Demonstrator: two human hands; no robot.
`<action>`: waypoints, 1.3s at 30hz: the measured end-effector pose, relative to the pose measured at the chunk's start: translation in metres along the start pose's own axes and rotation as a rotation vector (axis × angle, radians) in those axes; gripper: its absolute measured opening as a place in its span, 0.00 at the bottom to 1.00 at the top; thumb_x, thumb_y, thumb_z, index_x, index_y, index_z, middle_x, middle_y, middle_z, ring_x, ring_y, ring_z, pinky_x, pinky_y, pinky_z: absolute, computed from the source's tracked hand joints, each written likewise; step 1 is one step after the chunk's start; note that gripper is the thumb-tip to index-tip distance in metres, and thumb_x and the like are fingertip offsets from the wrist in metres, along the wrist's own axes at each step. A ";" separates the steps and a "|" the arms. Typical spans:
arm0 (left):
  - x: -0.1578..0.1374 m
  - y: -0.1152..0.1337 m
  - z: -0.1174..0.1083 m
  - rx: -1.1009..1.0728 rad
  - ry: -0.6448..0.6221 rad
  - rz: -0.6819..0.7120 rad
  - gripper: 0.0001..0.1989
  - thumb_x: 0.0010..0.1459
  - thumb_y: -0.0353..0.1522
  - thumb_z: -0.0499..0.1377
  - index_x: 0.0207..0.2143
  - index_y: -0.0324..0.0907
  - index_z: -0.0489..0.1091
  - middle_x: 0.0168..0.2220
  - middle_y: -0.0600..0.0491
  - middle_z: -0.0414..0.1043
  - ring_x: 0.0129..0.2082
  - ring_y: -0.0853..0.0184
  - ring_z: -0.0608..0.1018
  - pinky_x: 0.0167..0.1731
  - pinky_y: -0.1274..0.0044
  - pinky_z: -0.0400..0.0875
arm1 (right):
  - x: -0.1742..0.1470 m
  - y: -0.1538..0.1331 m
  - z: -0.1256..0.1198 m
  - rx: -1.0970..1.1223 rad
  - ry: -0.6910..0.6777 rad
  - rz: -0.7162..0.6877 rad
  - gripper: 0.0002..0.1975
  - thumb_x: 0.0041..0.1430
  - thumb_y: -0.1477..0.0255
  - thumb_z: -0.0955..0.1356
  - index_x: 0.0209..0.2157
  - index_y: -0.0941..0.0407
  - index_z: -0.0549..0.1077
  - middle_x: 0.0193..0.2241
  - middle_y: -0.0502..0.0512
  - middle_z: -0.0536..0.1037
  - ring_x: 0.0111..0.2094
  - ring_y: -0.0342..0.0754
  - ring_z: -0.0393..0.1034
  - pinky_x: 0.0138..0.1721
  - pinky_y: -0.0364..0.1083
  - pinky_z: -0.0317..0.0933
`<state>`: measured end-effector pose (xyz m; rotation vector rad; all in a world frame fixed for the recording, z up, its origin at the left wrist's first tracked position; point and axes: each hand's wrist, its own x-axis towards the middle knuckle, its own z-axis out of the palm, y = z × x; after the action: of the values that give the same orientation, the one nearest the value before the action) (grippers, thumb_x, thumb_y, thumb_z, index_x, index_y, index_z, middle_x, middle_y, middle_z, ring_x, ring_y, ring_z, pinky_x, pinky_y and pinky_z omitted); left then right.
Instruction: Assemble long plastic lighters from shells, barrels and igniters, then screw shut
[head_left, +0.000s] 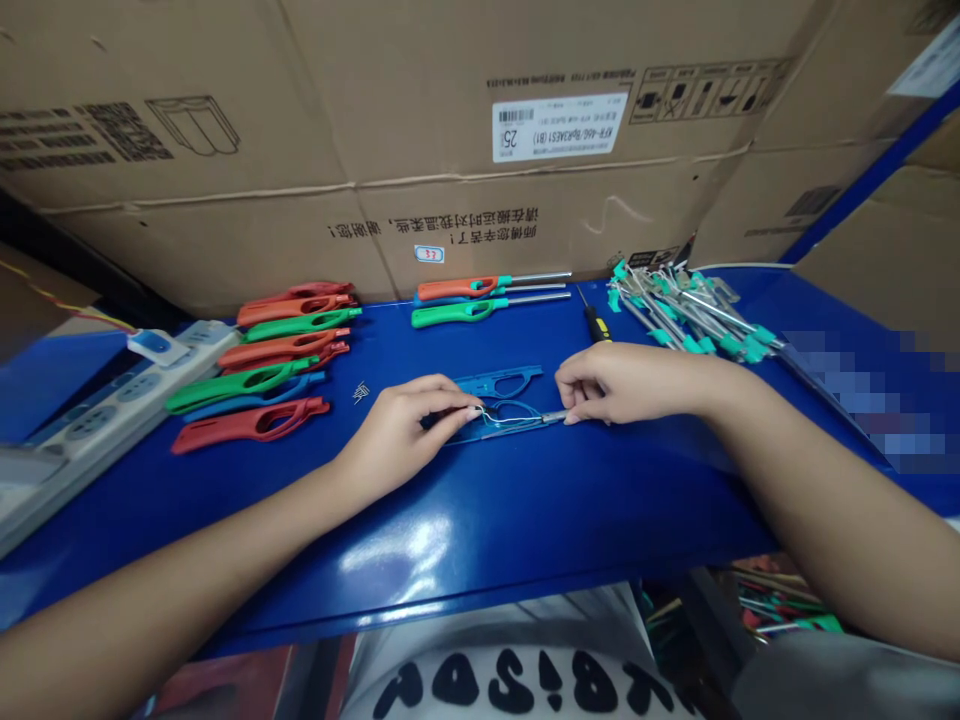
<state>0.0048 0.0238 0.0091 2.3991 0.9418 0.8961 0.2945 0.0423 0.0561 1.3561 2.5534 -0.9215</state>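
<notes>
Two blue halves of a lighter handle lie on the blue table; the rear half (489, 384) is just behind the front half (517, 428). My left hand (412, 425) is closed in a pinch on the end of a thin pale wire (491, 413) over the front half. At the other end, my right hand (600, 388) pinches a silvery metal lighter tube (555, 416) by the tip of that half. Its far part is hidden by my fingers. A screwdriver (598, 325) with a black and yellow handle lies behind my right hand.
Red, orange, green and blue lighter handles (281, 422) lie in a row at left, beside a power strip (112, 410). Small screws (361, 393) are near my left hand. Lighters with tubes (457, 313) lie at the back. Metal tubes with teal ends (690, 310) are piled right, before a cardboard wall (420, 120).
</notes>
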 end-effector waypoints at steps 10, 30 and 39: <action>-0.001 -0.003 0.004 -0.118 0.012 -0.116 0.08 0.65 0.34 0.62 0.39 0.43 0.81 0.37 0.51 0.81 0.36 0.66 0.81 0.38 0.75 0.75 | 0.000 0.003 0.001 -0.056 0.029 -0.050 0.08 0.59 0.66 0.70 0.31 0.56 0.75 0.27 0.51 0.78 0.27 0.44 0.69 0.29 0.43 0.56; -0.002 0.001 0.005 -0.030 0.042 -0.031 0.07 0.64 0.31 0.63 0.39 0.40 0.81 0.36 0.51 0.81 0.35 0.68 0.81 0.39 0.78 0.75 | -0.001 -0.009 0.010 -0.123 0.223 -0.248 0.11 0.61 0.66 0.70 0.44 0.56 0.74 0.38 0.53 0.75 0.30 0.43 0.67 0.32 0.43 0.57; -0.001 -0.005 0.002 -0.023 -0.009 0.013 0.06 0.64 0.29 0.63 0.38 0.40 0.81 0.35 0.51 0.81 0.35 0.67 0.81 0.38 0.78 0.74 | 0.022 -0.031 0.053 -0.387 0.404 -0.479 0.12 0.69 0.67 0.64 0.50 0.52 0.75 0.46 0.55 0.73 0.31 0.43 0.67 0.30 0.43 0.55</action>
<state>0.0028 0.0262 0.0044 2.3903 0.9094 0.8958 0.2476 0.0157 0.0196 0.9069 3.2174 -0.1627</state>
